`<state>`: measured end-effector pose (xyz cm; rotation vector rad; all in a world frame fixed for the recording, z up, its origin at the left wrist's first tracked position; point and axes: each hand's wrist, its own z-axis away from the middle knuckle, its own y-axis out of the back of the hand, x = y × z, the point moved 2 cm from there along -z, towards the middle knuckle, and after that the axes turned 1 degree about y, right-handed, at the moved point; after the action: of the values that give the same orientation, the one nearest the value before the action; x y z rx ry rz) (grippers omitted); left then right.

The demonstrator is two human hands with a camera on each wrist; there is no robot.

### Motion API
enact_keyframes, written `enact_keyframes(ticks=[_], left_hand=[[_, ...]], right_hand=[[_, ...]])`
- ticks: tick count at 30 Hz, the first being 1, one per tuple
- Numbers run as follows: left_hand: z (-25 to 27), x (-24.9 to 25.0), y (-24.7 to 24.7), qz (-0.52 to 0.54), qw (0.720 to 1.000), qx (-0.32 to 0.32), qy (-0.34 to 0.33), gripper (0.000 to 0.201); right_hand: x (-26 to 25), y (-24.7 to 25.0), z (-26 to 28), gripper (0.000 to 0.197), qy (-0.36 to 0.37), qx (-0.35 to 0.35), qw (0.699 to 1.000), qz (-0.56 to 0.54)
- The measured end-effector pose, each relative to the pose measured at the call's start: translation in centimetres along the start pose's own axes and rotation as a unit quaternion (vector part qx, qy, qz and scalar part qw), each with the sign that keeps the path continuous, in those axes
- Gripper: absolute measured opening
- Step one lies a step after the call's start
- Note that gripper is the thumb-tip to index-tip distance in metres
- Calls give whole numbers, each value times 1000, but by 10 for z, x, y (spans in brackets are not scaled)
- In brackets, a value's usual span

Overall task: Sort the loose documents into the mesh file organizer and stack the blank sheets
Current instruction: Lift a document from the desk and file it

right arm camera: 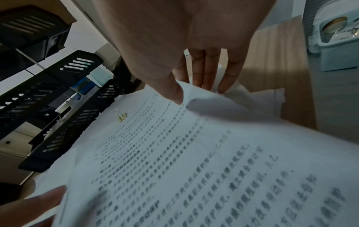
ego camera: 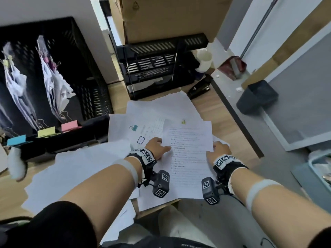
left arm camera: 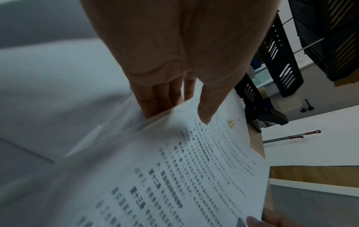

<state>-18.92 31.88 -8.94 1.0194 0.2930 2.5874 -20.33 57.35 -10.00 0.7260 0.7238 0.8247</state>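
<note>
Clearly much remained: both the left hand point(ego camera: 157, 145) and right hand point(ego camera: 221, 149) pinched a printed sheet point(ego camera: 188, 151) above scattered papers point(ego camera: 75, 169) on the desk point(ego camera: 223, 111), while the organizer point(ego camera: 53, 83) held clipped bundles

Printed document point(ego camera: 188, 151) — lifted over loose sheets point(ego camera: 75, 169).

My head view is evenly daylit, edges bowed; both wrist views run dim, their printed text point(right arm camera: 194, 176) smeared.
</note>
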Motion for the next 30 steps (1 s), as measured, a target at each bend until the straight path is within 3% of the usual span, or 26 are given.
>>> enact_keyframes(ticks=[4,8,11,14,18,25,30], left_hand=[[1,-2,-8,42,999,-4,-26,33],[13,8,12,76,995,20,-60,30],[34,17,48,67,991,69,-94,25],[54,14,97,58,984,127,-111,30],[82,-13,161,129,970,173,-109,26],[140,-61,233,270,934,211,-100,12],[159,-92,264,313,914,232,-113,14]], right_hand=[[-2,5,1,32,14,13,999,-28],[-30,18,10,43,34,28,996,-83],[-70,24,24,52,58,-10,983,-175],[-118,26,46,42,94,-24,969,-228],[-179,20,88,31,164,-42,947,-273],[-257,-7,162,24,247,-67,903,-346],[-286,-25,190,28,258,-42,906,-333]])
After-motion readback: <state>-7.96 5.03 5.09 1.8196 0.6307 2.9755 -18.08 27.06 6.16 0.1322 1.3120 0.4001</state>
